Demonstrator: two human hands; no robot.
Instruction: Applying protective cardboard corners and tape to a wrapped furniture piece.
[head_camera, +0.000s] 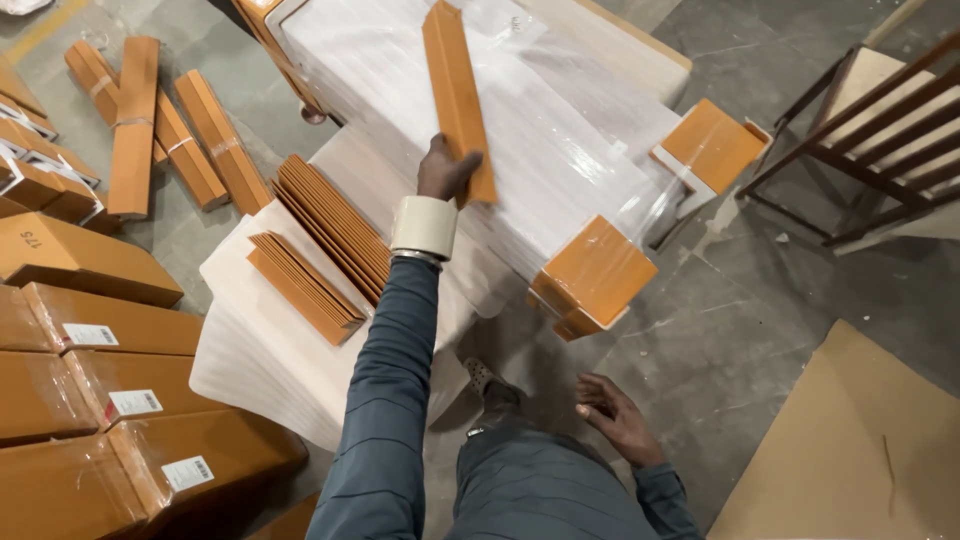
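Left hand (447, 170), tape roll on wrist, grips long orange cardboard corner strip (458, 100) over plastic-wrapped white panel bundle (520, 150). Right hand (615, 415) open, empty, by knee. Step looks like edge-guard fitting; next needs strip lined w/ bundle edge.

Warehouse floor, grey and cracked

Grey concrete floor (740, 330); dark wooden chair frame (870, 130) at two o'clock, flat cardboard sheet (850, 450) at four, stacked cartons (90, 400) at eight.

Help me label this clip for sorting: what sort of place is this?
Probably a furniture packing floor or warehouse: a plastic-wrapped panel bundle with cardboard corner guards, stacked cardboard boxes on bare concrete, and the left hand holding a cardboard edge strip.
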